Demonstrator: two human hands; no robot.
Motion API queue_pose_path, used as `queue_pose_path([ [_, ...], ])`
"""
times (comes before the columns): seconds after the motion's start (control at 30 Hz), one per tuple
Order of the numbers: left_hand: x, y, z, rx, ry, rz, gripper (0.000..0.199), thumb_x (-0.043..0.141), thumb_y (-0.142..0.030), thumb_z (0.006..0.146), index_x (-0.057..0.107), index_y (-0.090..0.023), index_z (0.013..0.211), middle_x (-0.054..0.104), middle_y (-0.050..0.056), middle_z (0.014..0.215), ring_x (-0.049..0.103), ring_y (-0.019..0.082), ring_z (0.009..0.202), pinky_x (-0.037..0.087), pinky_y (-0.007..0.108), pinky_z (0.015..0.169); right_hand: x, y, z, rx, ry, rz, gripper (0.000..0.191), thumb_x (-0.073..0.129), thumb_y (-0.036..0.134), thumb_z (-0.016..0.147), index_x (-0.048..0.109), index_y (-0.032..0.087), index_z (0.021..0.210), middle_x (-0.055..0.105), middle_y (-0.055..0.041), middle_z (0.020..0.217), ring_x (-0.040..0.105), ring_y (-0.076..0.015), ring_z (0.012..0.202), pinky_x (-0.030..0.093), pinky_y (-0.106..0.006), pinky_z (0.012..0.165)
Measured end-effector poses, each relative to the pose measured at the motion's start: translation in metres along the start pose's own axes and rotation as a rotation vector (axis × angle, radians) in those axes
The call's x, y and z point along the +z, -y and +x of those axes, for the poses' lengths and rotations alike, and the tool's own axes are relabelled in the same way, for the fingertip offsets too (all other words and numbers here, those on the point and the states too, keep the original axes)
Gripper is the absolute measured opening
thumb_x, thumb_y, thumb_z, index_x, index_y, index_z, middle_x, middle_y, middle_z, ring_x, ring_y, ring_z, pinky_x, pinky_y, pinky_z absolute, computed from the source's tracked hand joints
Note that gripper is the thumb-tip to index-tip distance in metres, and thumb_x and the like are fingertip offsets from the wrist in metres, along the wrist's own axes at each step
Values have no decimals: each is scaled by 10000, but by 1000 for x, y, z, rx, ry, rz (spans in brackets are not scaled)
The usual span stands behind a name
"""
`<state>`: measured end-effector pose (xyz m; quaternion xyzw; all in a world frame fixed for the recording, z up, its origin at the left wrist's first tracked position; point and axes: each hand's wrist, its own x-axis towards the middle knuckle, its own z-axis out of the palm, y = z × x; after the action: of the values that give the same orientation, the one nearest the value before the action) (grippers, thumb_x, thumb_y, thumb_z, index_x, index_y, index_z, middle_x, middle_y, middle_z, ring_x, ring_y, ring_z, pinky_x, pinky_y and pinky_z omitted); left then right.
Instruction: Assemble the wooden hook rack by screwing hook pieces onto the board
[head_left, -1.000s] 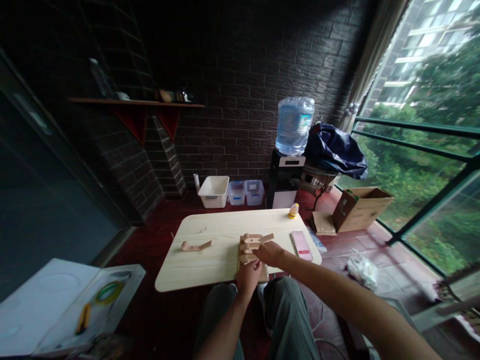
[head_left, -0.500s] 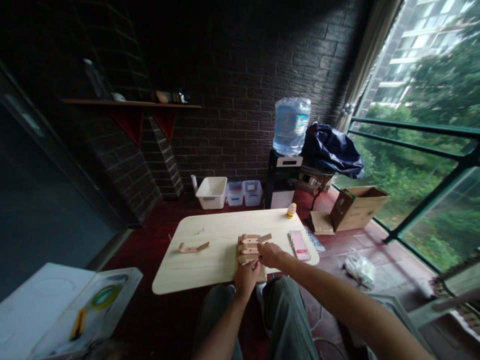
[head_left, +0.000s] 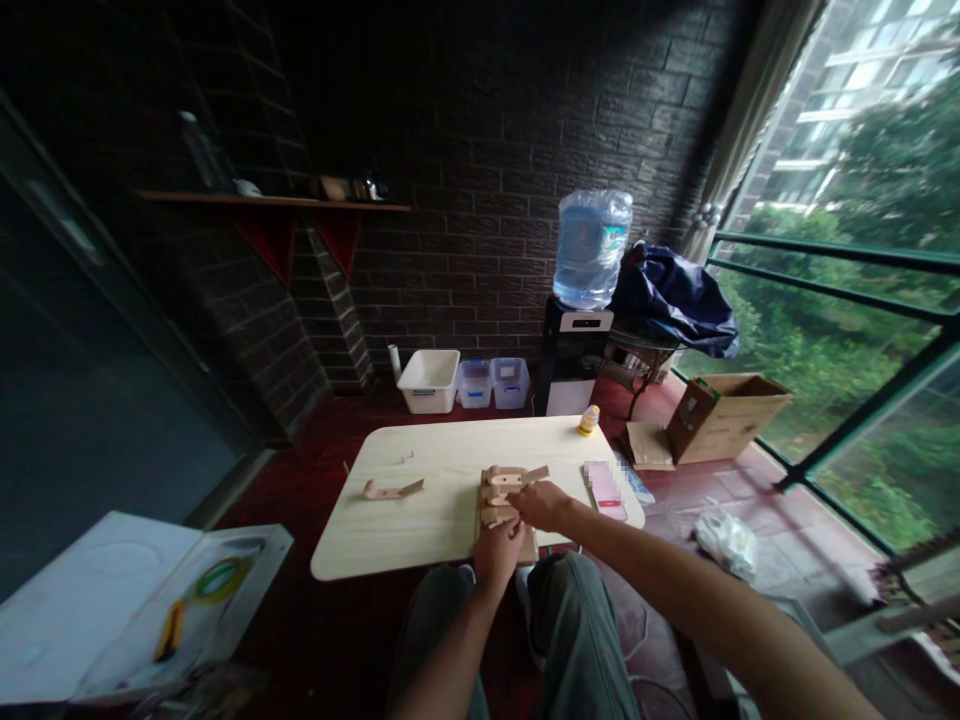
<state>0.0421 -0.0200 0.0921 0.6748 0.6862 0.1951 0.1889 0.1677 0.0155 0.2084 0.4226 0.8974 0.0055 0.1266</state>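
A wooden assembly of several curved pieces (head_left: 499, 478) lies at the near edge of the pale table, right of its middle. My left hand (head_left: 497, 553) is closed at its near end, fingertips pinched together; what they hold is too small to make out. Just beyond and to the right, my right hand (head_left: 541, 503) is closed over the assembly's right side, its fingertips hiding whatever is between them. A similar loose wooden piece (head_left: 391, 491) with a raised angled end rests on the left of the table.
On the table (head_left: 420, 545) are small bits (head_left: 406, 457), a yellow-based bottle (head_left: 589, 420) and a pink item (head_left: 604, 490). An open white case (head_left: 247, 590) stands at the lower left. Beyond are bins (head_left: 430, 382), a water dispenser (head_left: 574, 360) and a cardboard box (head_left: 720, 415).
The view has shifted slightly, moving the scene a little to the right. My right hand's fingertips have moved slightly over the wooden assembly; my left hand stays at its near end.
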Motion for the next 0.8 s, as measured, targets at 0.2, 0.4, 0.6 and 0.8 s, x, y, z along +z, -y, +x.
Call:
queue_pose_path([
  [0.2,2,4,1,27,22,-22,246,598,-379,990,798,-334,1125,814,38,985,726,167,883,430,231,703,18,-11,4,146,-31,113,322,565,272,958,652,62,1187,748,-251,1072,757,-331,955,610,-427,755],
  [0.4,-5,-1,-1,-32,68,-33,292,588,-395,990,762,-333,1216,811,49,1062,728,179,931,443,236,723,15,-7,-5,99,-46,49,302,582,230,942,670,67,1180,761,-242,1036,757,-327,929,610,-420,724],
  [0.6,-6,-2,-2,-4,45,-9,221,596,-389,990,798,-353,1074,805,9,948,716,149,834,411,224,685,-5,5,-5,-61,-8,-86,222,539,91,934,737,113,1032,772,-198,1053,755,-318,963,601,-420,725],
  [0.8,-1,2,1,-10,38,22,209,616,-353,977,805,-322,1060,808,22,964,724,158,878,423,221,691,7,4,0,-69,-57,-64,237,553,158,967,707,192,1145,771,-156,1037,759,-291,918,594,-390,703],
])
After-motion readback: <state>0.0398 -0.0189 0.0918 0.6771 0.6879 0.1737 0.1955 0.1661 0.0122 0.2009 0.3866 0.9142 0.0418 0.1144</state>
